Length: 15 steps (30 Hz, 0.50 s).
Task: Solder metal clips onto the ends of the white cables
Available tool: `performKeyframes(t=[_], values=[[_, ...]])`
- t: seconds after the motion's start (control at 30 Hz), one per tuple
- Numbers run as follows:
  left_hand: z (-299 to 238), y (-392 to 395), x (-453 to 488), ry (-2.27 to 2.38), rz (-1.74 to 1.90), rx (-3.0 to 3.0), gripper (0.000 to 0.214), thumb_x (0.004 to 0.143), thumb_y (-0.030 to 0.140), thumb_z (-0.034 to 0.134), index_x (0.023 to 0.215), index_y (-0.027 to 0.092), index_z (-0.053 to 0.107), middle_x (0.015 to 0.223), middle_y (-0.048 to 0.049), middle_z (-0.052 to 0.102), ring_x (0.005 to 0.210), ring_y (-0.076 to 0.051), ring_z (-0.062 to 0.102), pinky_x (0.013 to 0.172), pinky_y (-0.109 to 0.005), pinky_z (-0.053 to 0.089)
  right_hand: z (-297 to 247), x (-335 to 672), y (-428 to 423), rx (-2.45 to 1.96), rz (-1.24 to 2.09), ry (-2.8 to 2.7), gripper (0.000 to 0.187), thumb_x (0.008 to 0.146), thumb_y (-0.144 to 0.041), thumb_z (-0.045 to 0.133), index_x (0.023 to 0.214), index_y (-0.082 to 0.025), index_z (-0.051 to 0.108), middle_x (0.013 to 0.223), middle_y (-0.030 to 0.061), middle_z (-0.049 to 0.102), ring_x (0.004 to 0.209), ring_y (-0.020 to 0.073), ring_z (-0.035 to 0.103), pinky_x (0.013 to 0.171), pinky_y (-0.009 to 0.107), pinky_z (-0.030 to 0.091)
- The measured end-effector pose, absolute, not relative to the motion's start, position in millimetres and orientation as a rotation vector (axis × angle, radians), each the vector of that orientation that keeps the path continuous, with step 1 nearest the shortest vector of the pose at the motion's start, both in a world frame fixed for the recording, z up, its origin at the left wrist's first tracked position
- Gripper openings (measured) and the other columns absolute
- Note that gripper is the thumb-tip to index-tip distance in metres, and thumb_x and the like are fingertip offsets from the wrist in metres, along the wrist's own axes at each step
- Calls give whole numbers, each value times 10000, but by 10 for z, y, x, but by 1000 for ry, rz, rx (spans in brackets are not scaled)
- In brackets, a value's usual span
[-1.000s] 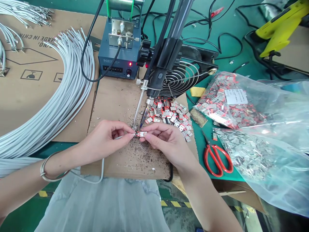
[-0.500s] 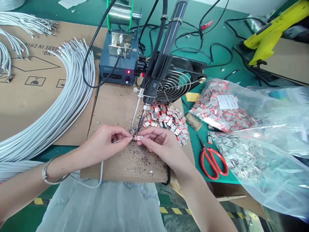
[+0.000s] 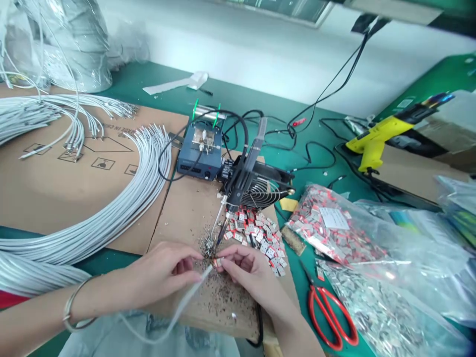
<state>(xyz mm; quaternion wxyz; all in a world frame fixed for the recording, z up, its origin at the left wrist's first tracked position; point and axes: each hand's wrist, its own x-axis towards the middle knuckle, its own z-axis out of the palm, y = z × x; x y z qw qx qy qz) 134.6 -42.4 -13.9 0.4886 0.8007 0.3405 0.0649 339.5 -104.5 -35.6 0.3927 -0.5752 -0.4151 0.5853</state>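
Between the thumb and fingers of my right hand is a small red-and-silver connector, just below the soldering iron tip. A white cable runs up to the connector, its upper end close against it; whether they are joined I cannot tell. My left hand is beside the cable, thumb and forefinger apart, with nothing gripped between them. The thin solder feed tube points down next to the iron tip. Solder crumbs lie on the cardboard around the hands.
Loose connectors are heaped behind my right hand, beside a fan. Red-handled scissors and bags of parts lie to the right. At left curves a thick bundle of white cables. The solder feeder box stands behind.
My left hand has opened and let go of the cable at the connector. My right hand still holds the connector. The view has tilted upward, showing more of the wall and table back.
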Motion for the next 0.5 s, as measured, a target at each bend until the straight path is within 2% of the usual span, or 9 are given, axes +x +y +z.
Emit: performKeyframes(t=[0.17,0.23,0.3,0.33,0.4,0.5], values=[[151,289,1139,1131,612,2389,306,887,310,410,1046,151,617,1034,-119,654,943,-224,573,875,-360,412,-356,3435,-1060,-1499,1529,-1095,299,677,-447,710,717,-159,639,576,17,637,497,108,522,451,211,354],[205,701,1140,1286,657,2419,389,886,307,381,1179,104,539,1157,-163,597,1100,-277,491,978,-434,312,-369,3437,-1068,-1502,1531,-1098,331,660,-472,716,717,-155,637,575,20,637,494,106,517,451,208,346],[194,1060,1186,1333,661,2393,506,856,307,412,1291,48,421,1223,-213,544,1189,-346,405,975,-512,278,-386,3436,-1075,-1503,1525,-1085,351,647,-484,723,714,-151,633,572,20,637,481,97,500,447,200,336],[174,1199,1215,1336,644,2371,557,835,326,446,1318,55,385,1217,-207,554,1185,-366,405,949,-529,298,-394,3435,-1078,-1502,1522,-1079,355,645,-484,725,714,-149,631,573,21,638,473,91,490,444,196,329],[139,1385,1256,1320,602,2317,582,803,349,489,1313,85,398,1102,-162,633,1077,-335,509,888,-476,377,-407,3432,-1082,-1499,1518,-1069,362,641,-488,727,714,-147,628,573,21,639,455,83,471,436,192,316],[199,1438,1182,1248,557,2245,411,791,336,493,1119,101,575,838,-87,686,805,-232,613,739,-334,461,-414,3427,-1081,-1487,1513,-1060,374,628,-502,729,704,-151,625,566,17,635,436,80,456,427,195,304]])
